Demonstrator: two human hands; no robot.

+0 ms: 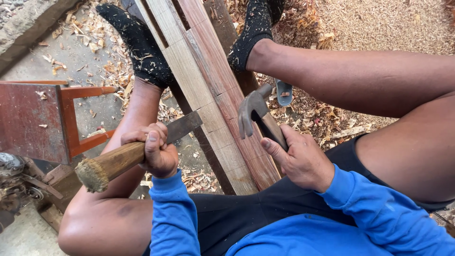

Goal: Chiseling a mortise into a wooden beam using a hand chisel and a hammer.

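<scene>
So the long wooden plank (208, 90) runs between the person's legs, black socks planted on either side. Left hand (154, 151) is wrapped tight round a chisel (137, 154), blade tip touching the plank's left edge. Right hand (301, 161) grips a claw hammer (258, 116), head just above the plank's right side, shavings all around

The wooden beam (208, 90) lies hemmed between two socked feet (shavings all round), a red stool (42, 121) crowding its left side.
</scene>
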